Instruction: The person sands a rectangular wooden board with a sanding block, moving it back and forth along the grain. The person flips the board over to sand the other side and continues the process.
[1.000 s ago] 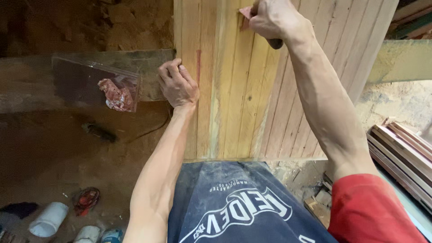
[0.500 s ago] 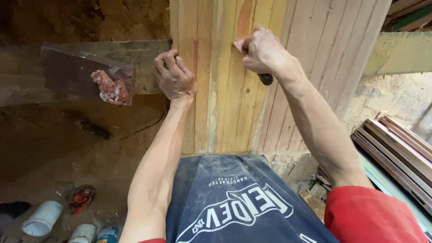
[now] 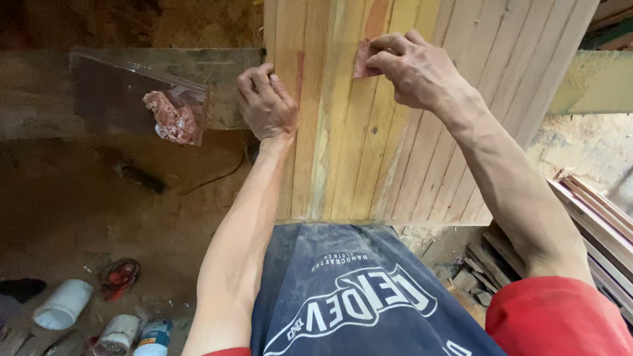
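A panel of glued wooden strips [image 3: 402,151] lies in front of me, pale yellow at the left and greyer at the right. My left hand [image 3: 267,105] rests on its left edge, with curled fingers gripping that edge beside a thin red streak. My right hand [image 3: 415,69] pinches a small flat reddish scraper [image 3: 362,58] and presses it against a strip near the top. An orange smear [image 3: 377,13] runs up the strip just above the scraper. The tool's handle is hidden inside my hand.
Left of the panel, a clear plastic sheet [image 3: 105,86] carrying a lump of reddish filler [image 3: 173,118] sits on a dusty plank. Several tins and a white tub [image 3: 62,304] stand on the dirt floor at lower left. Stacked wooden strips [image 3: 593,211] lie at the right.
My right hand has come down the panel from the top edge with the scraper, leaving an orange smear above it. The dark handle no longer shows. My left hand has stayed on the edge.
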